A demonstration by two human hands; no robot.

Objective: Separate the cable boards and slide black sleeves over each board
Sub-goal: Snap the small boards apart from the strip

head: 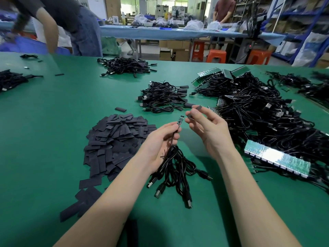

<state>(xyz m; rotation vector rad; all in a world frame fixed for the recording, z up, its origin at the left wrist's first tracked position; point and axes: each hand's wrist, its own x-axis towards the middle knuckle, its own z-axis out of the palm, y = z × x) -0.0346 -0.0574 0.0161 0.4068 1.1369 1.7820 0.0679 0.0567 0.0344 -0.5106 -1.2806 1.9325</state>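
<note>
At frame centre, the left hand (166, 138) pinches a cable board (179, 121) upright so the right hand (207, 124), apparently pinching a black sleeve (199, 108), can slide it on.

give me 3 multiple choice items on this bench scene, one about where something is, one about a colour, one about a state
1. Where is the pile of black sleeves?
A. left of the left hand
B. on a stool
C. on the far table

2. What colour is the table?
A. white
B. green
C. red

3. What is the state of the small board?
A. sleeved
B. lying on the table
C. bare, in the left hand

Key: 1 A, the pile lies on the table left of that hand. 2 B, the surface is green. 3 C, its green face shows above the fingers; the right hand pinches a sleeve apart from it.
</note>
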